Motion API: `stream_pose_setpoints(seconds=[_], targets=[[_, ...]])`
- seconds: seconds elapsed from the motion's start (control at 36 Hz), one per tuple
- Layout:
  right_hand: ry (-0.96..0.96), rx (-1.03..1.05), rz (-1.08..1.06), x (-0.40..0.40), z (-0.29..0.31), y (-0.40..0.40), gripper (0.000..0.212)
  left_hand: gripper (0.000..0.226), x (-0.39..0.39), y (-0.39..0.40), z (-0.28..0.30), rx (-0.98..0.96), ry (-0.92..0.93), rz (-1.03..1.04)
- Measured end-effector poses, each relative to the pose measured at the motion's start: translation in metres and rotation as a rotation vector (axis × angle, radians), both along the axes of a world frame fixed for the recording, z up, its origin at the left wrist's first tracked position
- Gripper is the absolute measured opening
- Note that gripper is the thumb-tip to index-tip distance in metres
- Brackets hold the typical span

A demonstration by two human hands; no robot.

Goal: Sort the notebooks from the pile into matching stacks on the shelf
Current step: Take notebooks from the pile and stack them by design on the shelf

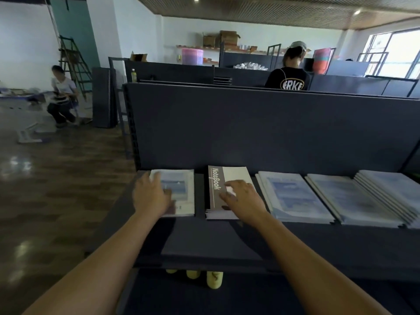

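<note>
On the shelf (227, 242) we see five notebook stacks in a row. Our left hand (151, 196) rests on the leftmost stack (184, 192), our right hand (244, 201) on the second stack (218, 185); three overlapping stacks (341, 198) lie right.

A dark wood-look floor (52, 185) fills the left of the frame, glossy with pale reflections. White walls (22, 42) rise at upper left, where a green stepladder (72, 62) leans. Dark grey partition panels (261, 130) cross the centre. A slatted ceiling (261, 10) with small round lights spans the top, and a bright window (395, 53) glows at upper right.
</note>
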State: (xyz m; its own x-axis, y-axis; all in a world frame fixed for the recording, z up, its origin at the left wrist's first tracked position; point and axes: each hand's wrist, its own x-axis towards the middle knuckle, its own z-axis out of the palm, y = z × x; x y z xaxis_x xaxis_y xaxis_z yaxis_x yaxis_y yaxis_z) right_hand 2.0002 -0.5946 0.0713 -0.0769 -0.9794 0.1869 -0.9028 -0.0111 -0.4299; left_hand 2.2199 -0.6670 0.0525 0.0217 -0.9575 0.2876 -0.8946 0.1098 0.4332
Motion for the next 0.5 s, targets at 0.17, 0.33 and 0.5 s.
stream_pose_setpoints(seconds=[0.17, 0.33, 0.5], targets=[[-0.087, 0.116, 0.021, -0.034, -0.007, 0.002, 0.083, 0.094, -0.064, 0.027, 0.011, 0.229, -0.010, -0.714], [0.142, 0.294, 0.104, -0.049, -0.012, 0.007, 0.099, 0.096, -0.083, 0.022, 0.002, 0.142, -0.372, -0.662], [0.119, 0.167, 0.084, -0.047, -0.018, 0.001, 0.084, 0.091, -0.077, 0.011, -0.005, 0.088, -0.435, -0.646]])
